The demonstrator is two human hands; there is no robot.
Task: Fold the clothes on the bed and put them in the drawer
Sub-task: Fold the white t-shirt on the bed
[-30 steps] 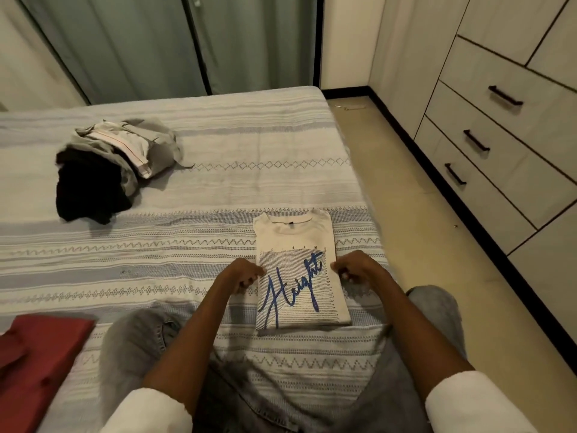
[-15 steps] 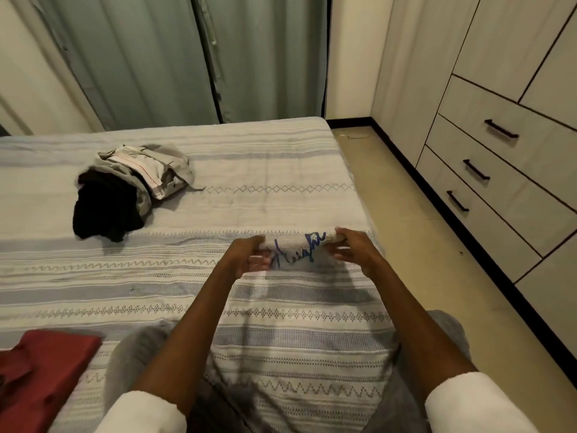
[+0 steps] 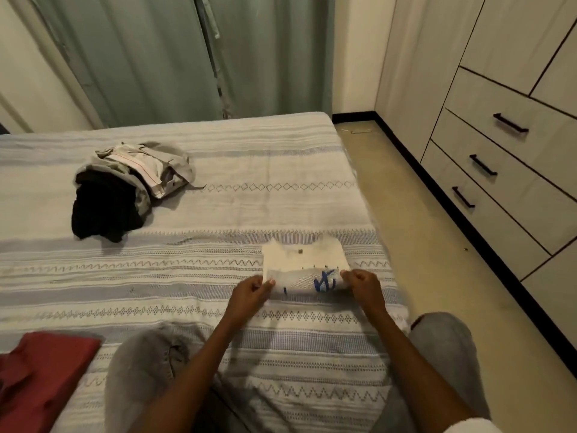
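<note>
A white T-shirt (image 3: pixel 304 260) with blue script lies on the striped bed (image 3: pixel 249 195) near its right edge, folded into a small rectangle. Its near edge is doubled up, with part of the blue lettering showing. My left hand (image 3: pixel 249 293) pinches the shirt's near left corner. My right hand (image 3: pixel 363 287) grips the near right corner. A loose heap of black and grey clothes (image 3: pixel 125 189) sits at the far left of the bed. The closed drawers (image 3: pixel 499 170) with black handles are in the wardrobe on the right.
A red garment (image 3: pixel 40 376) lies at the bed's near left corner. My knees in grey jeans (image 3: pixel 146 370) rest on the bed. Bare beige floor (image 3: pixel 421 245) runs between bed and wardrobe. Green curtains (image 3: pixel 187 57) hang behind the bed.
Both hands lifted the shirt's lower half and folded it away from me onto the upper half, and now hold the shirt's near corners. The camera tilted up slightly.
</note>
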